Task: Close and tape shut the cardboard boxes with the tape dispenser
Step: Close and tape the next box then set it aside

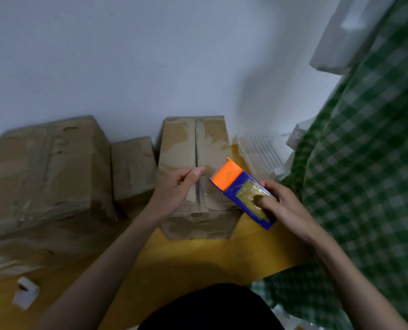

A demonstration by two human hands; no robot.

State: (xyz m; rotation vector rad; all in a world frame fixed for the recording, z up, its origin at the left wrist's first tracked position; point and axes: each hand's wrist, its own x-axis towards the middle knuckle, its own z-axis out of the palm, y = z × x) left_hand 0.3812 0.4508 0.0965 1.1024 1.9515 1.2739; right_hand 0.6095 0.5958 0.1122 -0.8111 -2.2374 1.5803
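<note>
Cardboard box, middle: brown, worn, standing against the wall at the far edge of the yellow counter. Top flaps folded down and meeting along a centre seam that still shows as a dark gap; old tape residue patches the surface.

Cardboard box, small: brown, closed, just left of the middle box at the same far edge.

Cardboard box, large: brown, creased, closed, at the counter's far left corner, beside the small box.

Tape dispenser: blue body with orange front blade guard, holding a roll of clear tape; tilted, guard over the middle box's right flap.
</note>
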